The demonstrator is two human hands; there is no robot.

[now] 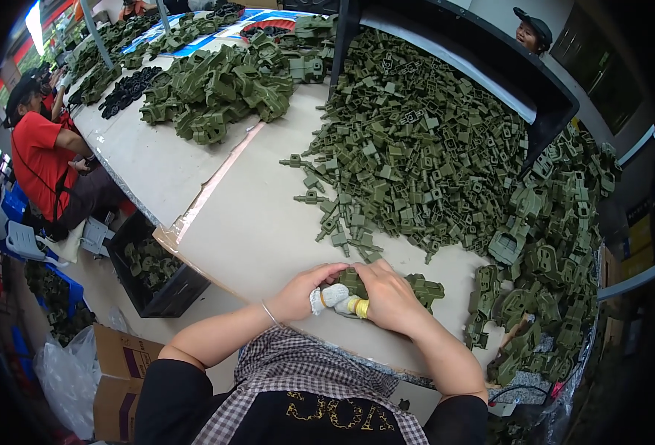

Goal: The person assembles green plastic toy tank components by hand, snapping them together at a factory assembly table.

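Even light brightens the tabletop (257,196), while curved fisheye edges fall black.

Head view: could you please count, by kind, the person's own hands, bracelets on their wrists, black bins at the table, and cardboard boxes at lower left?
Own hands: 2 (left hand, right hand)
Bracelets: 1
Black bins: 2 (upper bin, lower bin)
Cardboard boxes: 1
Total: 6

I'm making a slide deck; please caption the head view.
Left hand and right hand hold a green part over the table, near a heap of small green pieces.
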